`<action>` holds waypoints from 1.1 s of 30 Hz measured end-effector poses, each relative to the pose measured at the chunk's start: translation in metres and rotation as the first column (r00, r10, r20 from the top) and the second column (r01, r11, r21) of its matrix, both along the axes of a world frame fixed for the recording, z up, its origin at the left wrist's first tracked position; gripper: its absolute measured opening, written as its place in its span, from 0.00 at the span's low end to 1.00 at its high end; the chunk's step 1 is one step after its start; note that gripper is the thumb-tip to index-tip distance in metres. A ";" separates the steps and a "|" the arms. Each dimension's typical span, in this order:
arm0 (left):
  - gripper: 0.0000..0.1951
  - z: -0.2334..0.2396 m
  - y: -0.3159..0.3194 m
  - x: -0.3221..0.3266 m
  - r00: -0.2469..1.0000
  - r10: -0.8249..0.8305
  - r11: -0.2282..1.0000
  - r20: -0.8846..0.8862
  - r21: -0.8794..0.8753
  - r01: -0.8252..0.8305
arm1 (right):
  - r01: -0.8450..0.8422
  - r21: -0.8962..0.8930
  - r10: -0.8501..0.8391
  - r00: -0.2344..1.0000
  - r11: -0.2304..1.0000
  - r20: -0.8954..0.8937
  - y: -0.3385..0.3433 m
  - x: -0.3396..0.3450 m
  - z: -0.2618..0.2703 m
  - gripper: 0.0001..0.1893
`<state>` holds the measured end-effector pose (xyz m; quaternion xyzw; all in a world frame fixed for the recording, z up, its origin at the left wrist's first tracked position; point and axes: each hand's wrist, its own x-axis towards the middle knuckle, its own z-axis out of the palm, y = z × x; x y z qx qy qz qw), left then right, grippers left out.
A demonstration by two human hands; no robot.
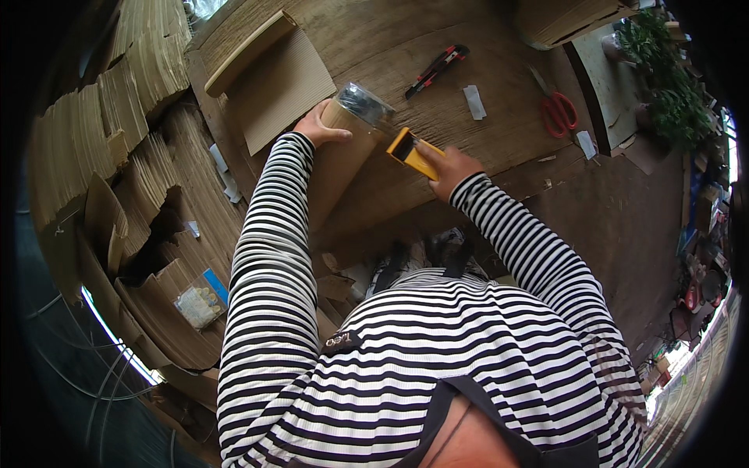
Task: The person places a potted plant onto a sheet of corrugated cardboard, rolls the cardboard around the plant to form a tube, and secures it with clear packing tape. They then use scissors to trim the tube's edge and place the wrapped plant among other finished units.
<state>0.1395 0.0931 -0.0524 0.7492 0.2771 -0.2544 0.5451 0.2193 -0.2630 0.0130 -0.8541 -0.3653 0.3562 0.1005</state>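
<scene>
My left hand [323, 127] grips the upper left side of a brown rolled cardboard piece [345, 161], with the thumb across its front and the other fingers mostly hidden. Shiny clear plastic [366, 105] over something dark sits at the far end of this piece; I cannot tell whether it is tape or wrapping. To the right, my right hand [456, 169] holds a yellow hand tool with a black part, probably a tape dispenser [416, 155]. Its front edge is close to the clear plastic.
Partly rolled corrugated cardboard [287, 82] lies on the wooden table [374, 41]. Beyond the hands are a red-and-black utility knife [436, 71], a white paper slip [474, 102] and red-handled scissors [559, 111]. Cardboard stacks [70, 140] rise at left; green plants [673, 88] stand at right.
</scene>
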 end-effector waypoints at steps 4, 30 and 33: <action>0.53 -0.006 0.047 -0.010 0.995 0.096 0.993 0.020 0.073 -0.097 | 0.005 0.075 -0.006 1.000 0.997 0.014 0.046 0.003 -0.008 0.43; 0.58 0.032 0.079 0.021 0.996 -0.050 0.897 0.071 0.442 0.014 | -0.096 -0.113 0.106 0.991 0.989 0.080 0.167 0.041 -0.006 0.41; 0.55 0.026 0.093 0.028 0.998 -0.062 0.920 0.014 0.388 0.052 | -0.050 -0.080 0.057 0.995 0.996 0.088 0.173 0.040 -0.008 0.40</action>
